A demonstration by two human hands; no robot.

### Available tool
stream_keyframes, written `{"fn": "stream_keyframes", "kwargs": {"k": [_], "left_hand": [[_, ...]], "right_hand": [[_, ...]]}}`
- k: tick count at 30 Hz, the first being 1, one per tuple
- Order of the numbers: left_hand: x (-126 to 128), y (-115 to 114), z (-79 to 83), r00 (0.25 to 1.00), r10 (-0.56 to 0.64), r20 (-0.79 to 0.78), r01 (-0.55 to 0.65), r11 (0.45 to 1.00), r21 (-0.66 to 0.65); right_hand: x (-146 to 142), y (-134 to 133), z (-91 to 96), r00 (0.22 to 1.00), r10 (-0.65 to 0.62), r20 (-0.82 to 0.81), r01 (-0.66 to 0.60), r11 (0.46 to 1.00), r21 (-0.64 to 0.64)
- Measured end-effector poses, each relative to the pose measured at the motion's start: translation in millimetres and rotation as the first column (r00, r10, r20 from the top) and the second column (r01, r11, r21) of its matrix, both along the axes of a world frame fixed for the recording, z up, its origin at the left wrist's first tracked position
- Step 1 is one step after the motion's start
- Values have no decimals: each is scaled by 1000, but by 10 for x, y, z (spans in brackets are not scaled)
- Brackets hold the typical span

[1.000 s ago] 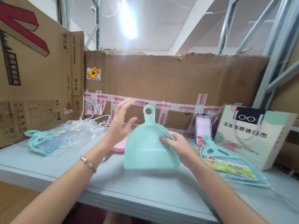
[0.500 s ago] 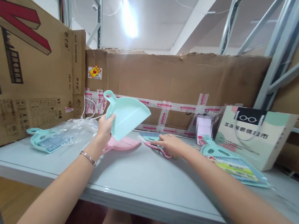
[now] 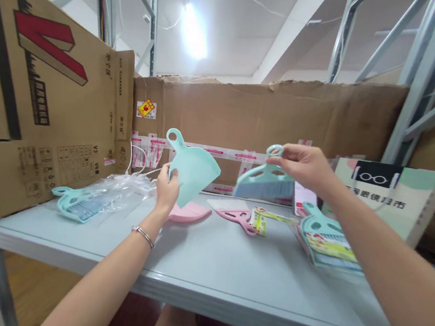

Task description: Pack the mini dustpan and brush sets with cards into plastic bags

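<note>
My left hand (image 3: 167,188) is closed on a mint-green plastic dustpan (image 3: 192,168), held upright above the table with its ringed handle pointing up and left. My right hand (image 3: 303,165) pinches the ring handle of a mint-green hand brush (image 3: 265,184) with blue-grey bristles, lifted above the table to the right of the dustpan. Below them on the grey table (image 3: 217,272) lie a pink dustpan (image 3: 189,212) and a pink hand brush (image 3: 236,213).
A bagged mint brush set (image 3: 80,205) in clear plastic lies at the left. Packaged mint sets (image 3: 324,239) are stacked at the right beside a paper bag (image 3: 396,198) printed with glasses. Cardboard boxes (image 3: 38,103) wall the left and back; metal shelving uprights (image 3: 422,79) stand at the right.
My right hand has picked the mint brush up off the table by its ring. The left hand, which took the dustpan from the right hand earlier, keeps it raised.
</note>
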State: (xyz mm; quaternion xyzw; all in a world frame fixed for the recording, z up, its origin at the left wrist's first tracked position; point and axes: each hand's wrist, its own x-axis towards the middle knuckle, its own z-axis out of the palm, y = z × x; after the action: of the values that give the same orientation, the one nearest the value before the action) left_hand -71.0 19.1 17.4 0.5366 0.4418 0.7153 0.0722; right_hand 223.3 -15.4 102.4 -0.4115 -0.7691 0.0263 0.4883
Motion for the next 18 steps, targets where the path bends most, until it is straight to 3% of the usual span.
{"fn": "stream_keyframes", "kwargs": {"k": [2,4,7,9,10,12,16,18], "left_hand": [[111,-66,5,989,-145,-40,145,989,-7],[228,-143,0,919,-381,-99,378,925,-45],[347,-246,-23,694,-709,-130,687,705,-174],[371,-295,-40,589,-805,-71,773,587,-239],[370,-315,-47,570,-820,-47,786,561,-260],[357,-344,-58,581,-812,-59,765,569,-302],[337,-356,-88,645,-737,-202,664,671,-330],[333,-335,-114,643,-740,-197,655,665,-359]], "right_hand": [[-107,-201,108,993,113,19,-112,991,-74],[-268,-293,107,981,191,41,-188,980,-64],[-503,-202,-41,984,176,-6,-176,984,11],[-609,-62,-166,989,129,-73,-128,992,8],[-648,6,-221,988,110,-111,-111,994,-4],[-711,112,-311,976,93,-198,-101,995,-28],[-815,190,-449,925,123,-359,-177,977,-121],[-844,196,-530,912,114,-394,-191,968,-162]]}}
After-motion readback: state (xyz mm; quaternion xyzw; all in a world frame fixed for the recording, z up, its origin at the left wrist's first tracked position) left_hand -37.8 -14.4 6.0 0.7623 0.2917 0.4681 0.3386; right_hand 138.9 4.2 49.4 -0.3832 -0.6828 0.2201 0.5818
